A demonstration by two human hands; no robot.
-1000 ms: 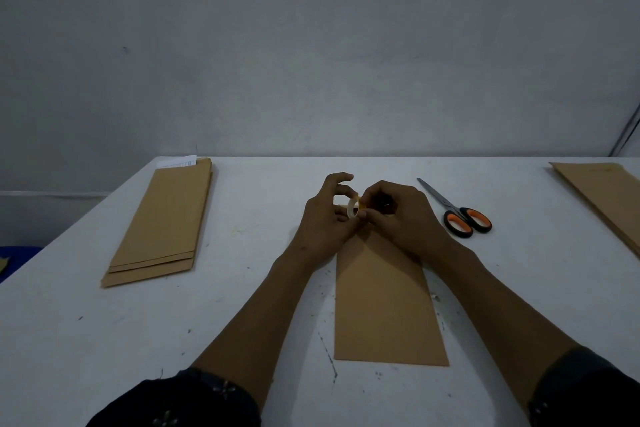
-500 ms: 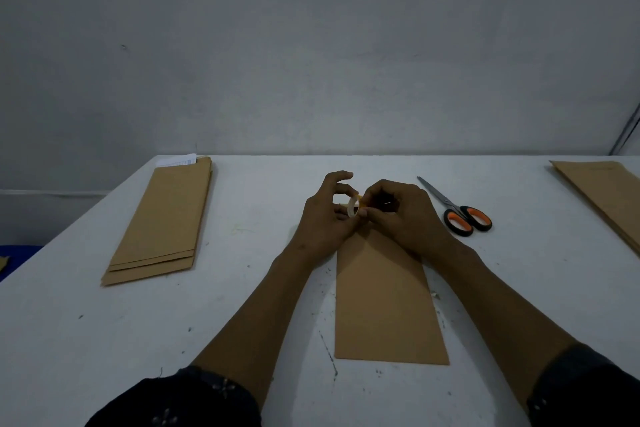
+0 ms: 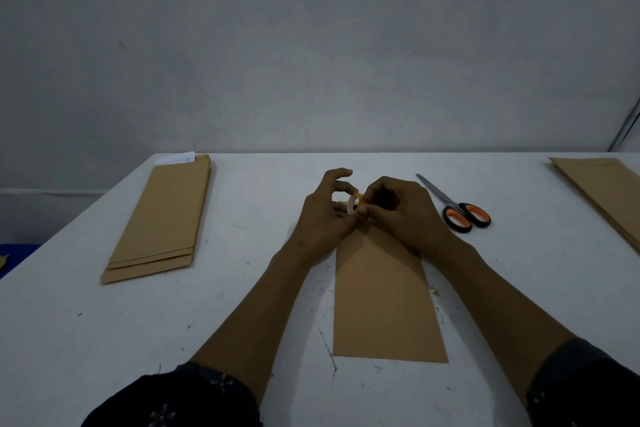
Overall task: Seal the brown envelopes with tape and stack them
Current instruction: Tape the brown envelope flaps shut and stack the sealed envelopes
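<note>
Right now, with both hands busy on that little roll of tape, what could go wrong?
The tape roll is small and held above the envelope by the left hand, while the right hand picks at it; it could slip and drop. Nothing holds the envelope flat, so it may slide once tape is pressed on. The scissors lie apart on the table, so a pulled strip may curl or stick to the fingers before being cut.

Two bare forearms lead back to dark, near-black sleeves pushed up toward the elbows, the left sleeve [image 3: 194, 399] dotted with small pale flower-like marks, the right sleeve [image 3: 588, 388] plain apart from a few faint specks.
</note>
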